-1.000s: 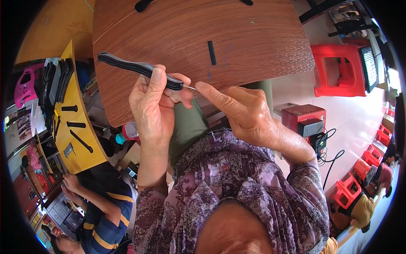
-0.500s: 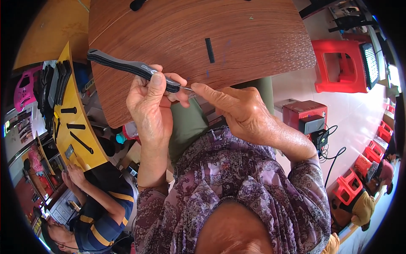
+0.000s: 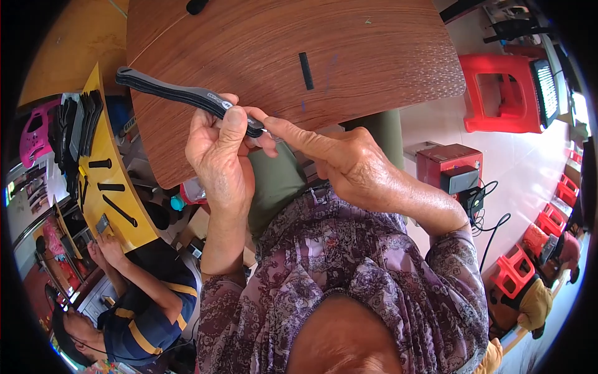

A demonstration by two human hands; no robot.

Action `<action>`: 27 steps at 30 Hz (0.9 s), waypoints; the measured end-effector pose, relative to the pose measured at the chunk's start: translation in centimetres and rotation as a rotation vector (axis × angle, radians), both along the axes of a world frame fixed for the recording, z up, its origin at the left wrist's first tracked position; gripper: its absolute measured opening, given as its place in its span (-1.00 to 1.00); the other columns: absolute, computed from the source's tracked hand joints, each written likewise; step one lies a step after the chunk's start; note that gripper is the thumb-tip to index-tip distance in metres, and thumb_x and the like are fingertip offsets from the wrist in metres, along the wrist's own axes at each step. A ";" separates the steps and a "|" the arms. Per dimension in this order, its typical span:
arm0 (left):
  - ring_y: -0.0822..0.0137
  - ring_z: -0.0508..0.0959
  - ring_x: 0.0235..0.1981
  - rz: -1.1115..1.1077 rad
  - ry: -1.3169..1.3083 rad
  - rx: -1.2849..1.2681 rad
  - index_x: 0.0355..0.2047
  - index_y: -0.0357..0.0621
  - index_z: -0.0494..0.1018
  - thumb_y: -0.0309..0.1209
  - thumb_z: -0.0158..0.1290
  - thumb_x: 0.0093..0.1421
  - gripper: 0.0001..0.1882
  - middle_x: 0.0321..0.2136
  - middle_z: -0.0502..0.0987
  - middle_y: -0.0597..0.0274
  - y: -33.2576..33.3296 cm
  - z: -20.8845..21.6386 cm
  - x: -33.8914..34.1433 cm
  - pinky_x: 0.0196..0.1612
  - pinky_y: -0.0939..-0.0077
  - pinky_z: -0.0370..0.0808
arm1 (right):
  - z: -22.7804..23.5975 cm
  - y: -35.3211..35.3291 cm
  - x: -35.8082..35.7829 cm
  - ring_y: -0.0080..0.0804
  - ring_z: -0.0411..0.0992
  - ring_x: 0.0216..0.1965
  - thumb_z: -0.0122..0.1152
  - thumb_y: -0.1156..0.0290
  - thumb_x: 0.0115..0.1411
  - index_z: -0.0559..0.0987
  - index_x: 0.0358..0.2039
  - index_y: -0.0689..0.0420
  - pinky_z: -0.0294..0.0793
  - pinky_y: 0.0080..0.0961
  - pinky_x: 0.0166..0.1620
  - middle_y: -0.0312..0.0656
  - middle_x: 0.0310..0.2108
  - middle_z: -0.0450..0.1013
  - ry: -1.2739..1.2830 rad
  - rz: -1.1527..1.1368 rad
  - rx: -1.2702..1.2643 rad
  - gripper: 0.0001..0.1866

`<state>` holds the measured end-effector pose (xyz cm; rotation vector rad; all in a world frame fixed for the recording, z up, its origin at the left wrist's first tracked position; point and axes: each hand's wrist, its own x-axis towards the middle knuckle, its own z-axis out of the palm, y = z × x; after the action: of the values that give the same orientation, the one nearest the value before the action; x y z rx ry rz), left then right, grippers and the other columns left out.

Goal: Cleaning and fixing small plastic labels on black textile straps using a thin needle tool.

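My left hand (image 3: 215, 153) is closed round a bundle of long grey and black fabric straps (image 3: 171, 92), its thumb pressing from above. The layered straps stretch away to the far left over the table. My right hand (image 3: 355, 156) is closed in a pinch, index finger reaching out to the straps' near end. A thin, shiny, needle-like metal piece (image 3: 264, 129) shows in the small gap between that fingertip and the straps; most of it is hidden. On the table beyond lies a short black strip (image 3: 306, 71), apart from both hands.
The brown wooden table (image 3: 386, 56) has a rounded right corner. At left, a co-worker's hands (image 3: 109, 249) are at a yellow board (image 3: 134, 230) bearing several black strips. A red stool (image 3: 498, 93) and a red box (image 3: 436, 163) with cables stand to the right.
My right index finger has moved left, closer to the straps' end, and less of the metal piece shows. The straps' far end has shifted slightly left.
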<state>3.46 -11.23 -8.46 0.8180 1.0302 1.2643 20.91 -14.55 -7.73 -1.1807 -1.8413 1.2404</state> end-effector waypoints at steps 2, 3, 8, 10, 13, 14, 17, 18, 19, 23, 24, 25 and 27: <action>0.26 0.49 -0.67 0.005 0.023 -0.003 -0.19 -0.31 0.30 -0.39 -0.01 0.22 -0.76 -0.45 0.52 -0.01 -0.2 -0.2 -0.1 -0.63 0.45 0.46 | -0.1 -0.1 -0.2 -0.53 0.30 -0.69 -0.15 0.79 -0.12 0.27 0.20 0.02 0.43 -0.58 -0.47 -0.06 -0.59 0.45 -0.018 0.004 -0.014 -0.22; 0.26 0.49 -0.67 0.005 0.023 -0.004 -0.19 -0.31 0.30 -0.39 -0.01 0.22 -0.76 -0.45 0.52 -0.01 -0.3 -0.3 0.0 -0.63 0.45 0.46 | -0.4 -0.2 -0.3 -0.54 0.29 -0.69 -0.15 0.79 -0.11 0.27 0.20 0.02 0.42 -0.59 -0.48 -0.10 -0.63 0.42 -0.007 -0.023 -0.011 -0.23; 0.26 0.48 -0.69 0.022 0.032 -0.003 -0.20 -0.33 0.31 -0.39 0.00 0.22 -0.75 -0.45 0.51 -0.02 -0.3 -0.3 -0.1 -0.64 0.46 0.45 | 0.1 0.3 -0.1 -0.56 0.26 -0.70 -0.14 0.78 -0.08 0.26 0.20 0.02 0.40 -0.61 -0.50 -0.12 -0.66 0.40 -0.086 0.031 -0.057 -0.24; 0.29 0.48 -0.69 0.003 0.027 -0.004 -0.20 -0.32 0.31 -0.38 0.02 0.21 -0.74 -0.47 0.51 0.01 0.0 -0.3 -0.1 -0.67 0.49 0.44 | -0.4 0.6 0.0 -0.57 0.25 -0.71 -0.14 0.78 -0.08 0.25 0.21 -0.01 0.40 -0.61 -0.50 -0.10 -0.52 0.48 0.013 0.023 -0.029 -0.23; 0.33 0.47 -0.69 -0.031 0.009 -0.029 -0.20 -0.31 0.30 -0.38 0.03 0.20 -0.74 -0.49 0.51 0.05 0.4 -0.3 -0.6 -0.70 0.54 0.42 | -0.2 1.2 0.2 -0.58 0.23 -0.71 -0.14 0.79 -0.09 0.25 0.21 -0.04 0.40 -0.60 -0.50 -0.14 -0.29 0.53 0.084 0.114 -0.177 -0.22; 0.33 0.47 -0.70 -0.055 -0.011 -0.053 -0.21 -0.31 0.31 -0.38 0.03 0.20 -0.74 -0.50 0.50 0.05 0.5 -0.2 -0.7 -0.70 0.54 0.41 | -0.5 1.1 0.1 -0.58 0.23 -0.71 -0.14 0.79 -0.09 0.25 0.21 -0.04 0.40 -0.60 -0.50 -0.14 -0.29 0.53 0.083 0.112 -0.177 -0.22; 0.35 0.46 -0.70 -0.033 -0.009 -0.050 -0.21 -0.30 0.30 -0.39 0.04 0.20 -0.74 -0.51 0.50 0.07 0.5 -0.4 -0.5 -0.70 0.54 0.41 | -1.1 1.0 -0.3 -0.58 0.23 -0.71 -0.16 0.79 -0.09 0.24 0.22 -0.07 0.41 -0.60 -0.49 -0.16 -0.30 0.53 0.155 0.041 -0.091 -0.20; 0.35 0.46 -0.70 -0.032 -0.008 -0.050 -0.21 -0.30 0.30 -0.39 0.04 0.20 -0.74 -0.51 0.50 0.07 0.4 -0.5 -0.5 -0.70 0.54 0.41 | -1.1 0.9 -0.3 -0.58 0.23 -0.71 -0.16 0.80 -0.09 0.24 0.22 -0.07 0.41 -0.61 -0.49 -0.18 -0.39 0.51 0.133 0.035 -0.096 -0.20; 0.35 0.46 -0.71 -0.013 0.014 -0.051 -0.21 -0.30 0.30 -0.39 0.04 0.19 -0.74 -0.52 0.50 0.08 0.3 -0.5 -0.3 -0.70 0.55 0.40 | -1.1 1.0 -0.4 -0.57 0.23 -0.71 -0.17 0.80 -0.09 0.23 0.22 -0.08 0.41 -0.62 -0.48 -0.19 -0.48 0.50 0.111 0.030 -0.101 -0.19; 0.35 0.46 -0.71 -0.010 0.057 -0.030 -0.21 -0.30 0.29 -0.41 0.03 0.20 -0.76 -0.51 0.50 0.09 0.0 -0.9 -0.4 -0.69 0.57 0.40 | -0.7 1.1 -0.3 -0.59 0.22 -0.70 -0.17 0.81 -0.08 0.23 0.22 -0.09 0.42 -0.63 -0.47 -0.25 -0.56 0.44 0.092 0.066 -0.151 -0.20; 0.35 0.46 -0.71 -0.009 0.056 -0.031 -0.21 -0.30 0.29 -0.41 0.03 0.20 -0.76 -0.51 0.50 0.09 0.0 -1.0 -0.3 -0.69 0.57 0.40 | -0.6 1.1 -0.2 -0.60 0.22 -0.69 -0.17 0.81 -0.07 0.24 0.22 -0.09 0.41 -0.63 -0.46 -0.25 -0.55 0.45 0.101 0.075 -0.179 -0.20; 0.36 0.46 -0.70 -0.017 0.061 -0.019 -0.21 -0.30 0.28 -0.42 0.03 0.20 -0.76 -0.51 0.51 0.08 0.0 -1.0 -0.3 -0.69 0.58 0.39 | -0.6 1.1 -0.2 -0.60 0.22 -0.69 -0.17 0.81 -0.07 0.24 0.22 -0.09 0.41 -0.64 -0.46 -0.25 -0.54 0.46 0.110 0.085 -0.207 -0.20; 0.36 0.46 -0.70 -0.023 0.066 -0.006 -0.22 -0.30 0.28 -0.42 0.03 0.19 -0.76 -0.50 0.51 0.07 -0.1 -1.1 -0.2 -0.69 0.59 0.39 | -0.7 1.2 -0.2 -0.33 0.33 -0.63 -0.11 0.77 -0.04 0.23 0.21 -0.07 0.41 -0.49 -0.47 -0.18 -0.52 0.48 0.135 0.090 -0.207 -0.25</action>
<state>3.26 -11.28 -9.59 0.8694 1.0742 1.2206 20.69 -13.35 -8.38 -1.1016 -1.7153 1.5539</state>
